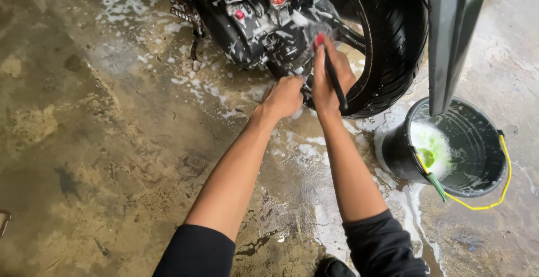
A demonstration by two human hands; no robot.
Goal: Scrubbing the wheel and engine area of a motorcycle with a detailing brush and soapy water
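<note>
Right hand: closed around one black brush, bristles at the soapy wheel hub.
Left hand: curled against the rear tyre; whether it holds anything, cannot tell.
Buckets: one black bucket, right.

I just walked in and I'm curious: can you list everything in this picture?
motorbike: one, black, soapy, top centre
rear tyre: one, black, top right
brush: one, black handle with red tip, against the wheel hub
bucket: one, black with yellow handle, right, holding foamy water and something green
foam: white patches on the wet floor
floor: wet, brownish concrete
sleeves: two, black, bottom
left hand: one, bare, closed on something near the wheel, hidden
right hand: one, bare, gripping the brush
</note>
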